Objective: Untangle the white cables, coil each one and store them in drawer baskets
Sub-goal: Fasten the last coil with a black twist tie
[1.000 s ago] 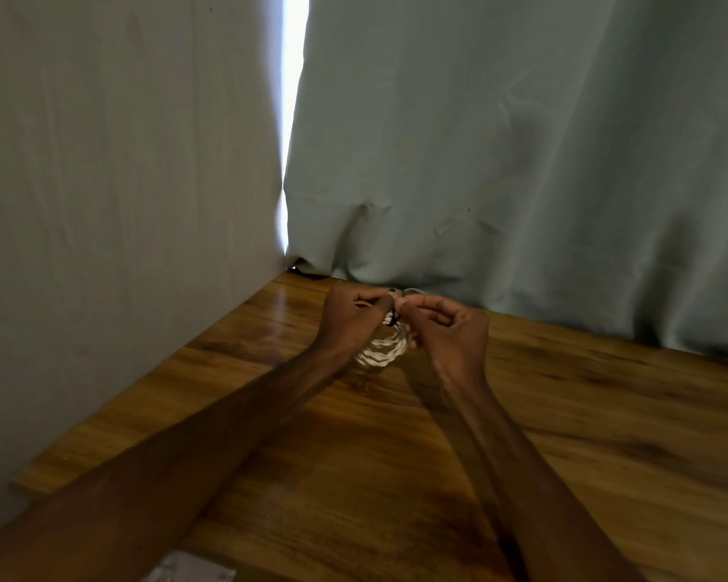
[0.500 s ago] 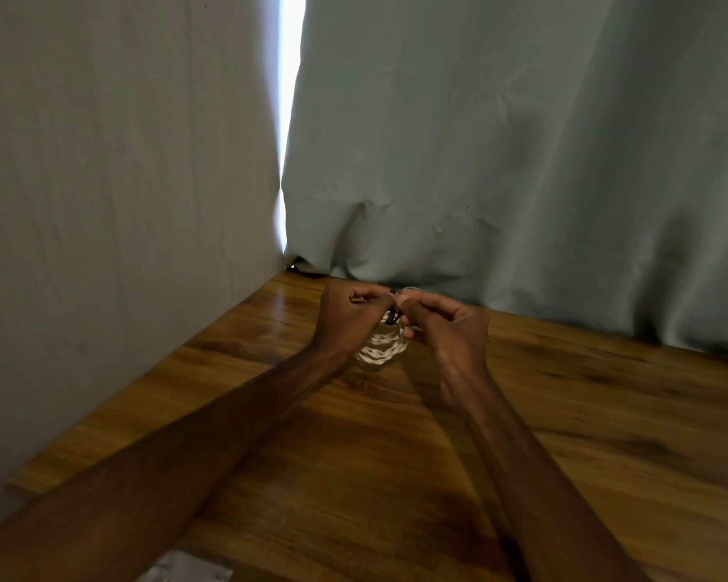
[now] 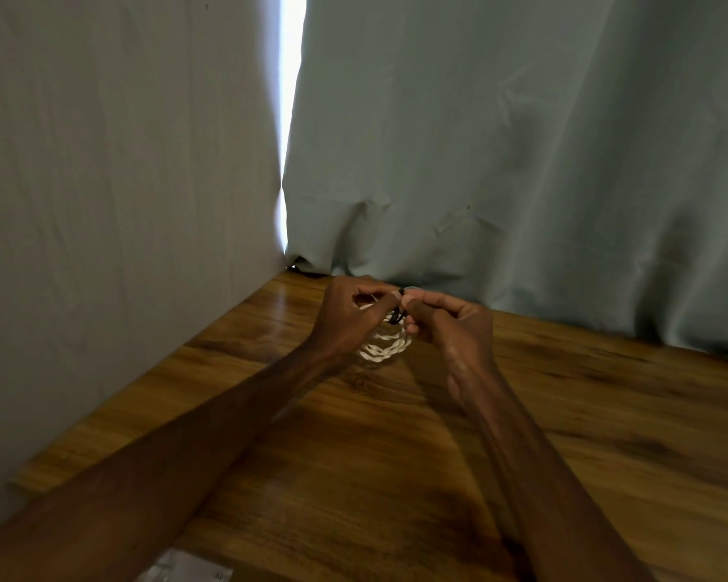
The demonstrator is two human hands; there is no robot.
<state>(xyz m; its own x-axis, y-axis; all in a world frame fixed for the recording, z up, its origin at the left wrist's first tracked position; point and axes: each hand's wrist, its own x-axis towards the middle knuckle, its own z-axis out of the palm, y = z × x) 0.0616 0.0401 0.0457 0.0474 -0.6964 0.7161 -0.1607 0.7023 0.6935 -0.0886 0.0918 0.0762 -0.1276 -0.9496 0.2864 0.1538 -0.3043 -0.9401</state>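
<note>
1. Though partly hidden behind knuckles, visible in head view at twelve o'clock: white cable coil (image 3: 384, 349), already wound, low over the wooden table (image 3: 396, 455), near the curtain (image 3: 522, 161). Touching the wood or not: cannot tell.
2. Left hand (image 3: 343, 319): fingers curled, gripping the coil's upper loops from nine o'clock.
3. Right hand (image 3: 452, 325): curled likewise, fingertips pinching a dark tie (image 3: 396, 317) at the coil's top, from three o'clock.
4. Step in hand, probably: binding the finished coil.
5. Next move calls for cinching the tie without letting loops spring loose, then finding a drawer basket, none in view.

left: wall (image 3: 123, 203) close | behind: curtain (image 3: 522, 161) | right, near: tabletop (image 3: 606, 413) seemingly open
</note>
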